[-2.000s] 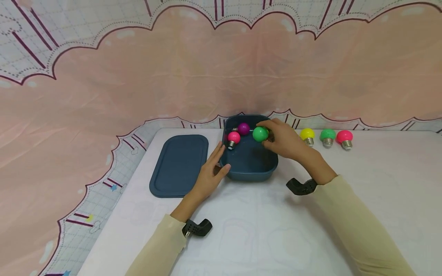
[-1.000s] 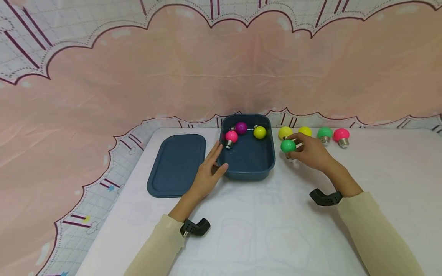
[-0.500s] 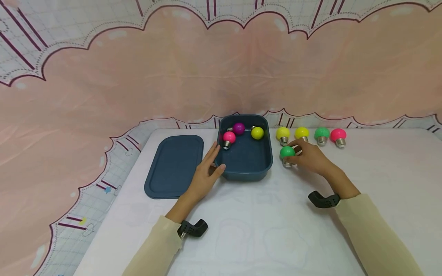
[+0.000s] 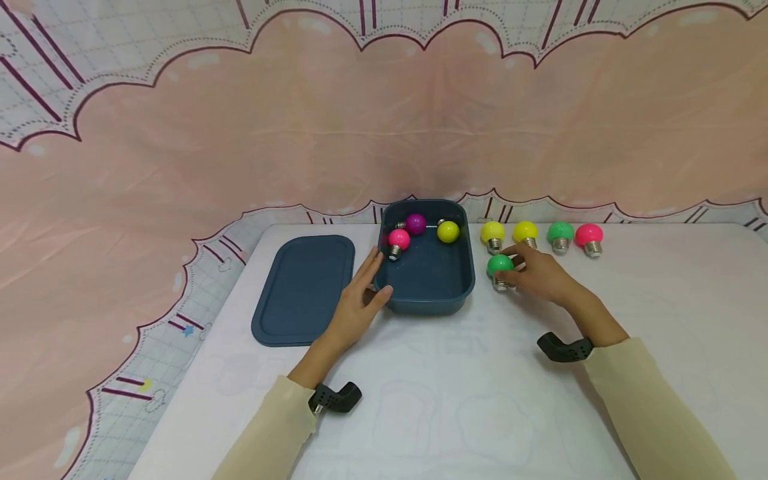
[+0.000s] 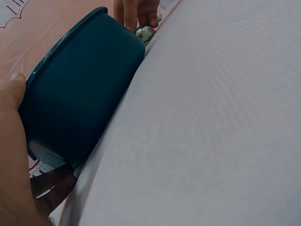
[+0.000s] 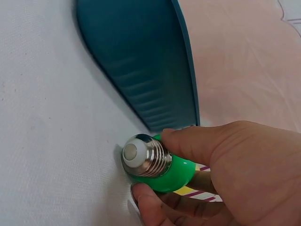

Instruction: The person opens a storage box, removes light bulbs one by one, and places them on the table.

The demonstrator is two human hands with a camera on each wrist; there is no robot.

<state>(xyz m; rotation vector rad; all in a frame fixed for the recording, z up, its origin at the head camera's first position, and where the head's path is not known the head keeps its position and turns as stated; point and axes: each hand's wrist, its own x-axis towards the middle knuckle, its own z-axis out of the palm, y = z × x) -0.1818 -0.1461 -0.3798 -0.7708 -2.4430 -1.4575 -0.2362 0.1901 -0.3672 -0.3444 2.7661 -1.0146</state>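
Note:
My right hand (image 4: 537, 272) pinches a green light bulb (image 4: 499, 266) low at the table, just right of the dark blue box (image 4: 426, 307). In the right wrist view the bulb's silver screw base (image 6: 148, 155) points toward the camera, with thumb and fingers on the green globe. My left hand (image 4: 353, 303) rests against the box's left side, fingers extended; the left wrist view shows its thumb at the rim. Inside the box lie a purple bulb (image 4: 415, 224), a pink bulb (image 4: 399, 239) and a yellow bulb (image 4: 448, 232).
Behind the right hand stands a row: two yellow bulbs, one at the left (image 4: 493, 232), one beside it (image 4: 525, 231), then a green bulb (image 4: 561, 232) and a pink bulb (image 4: 589, 235). A flat blue lid (image 4: 304, 290) lies left of the box on the white table (image 4: 432, 400).
The right hand has carried the green bulb out of the box to the right and lowered it in front of the row. The left hand stays at the box.

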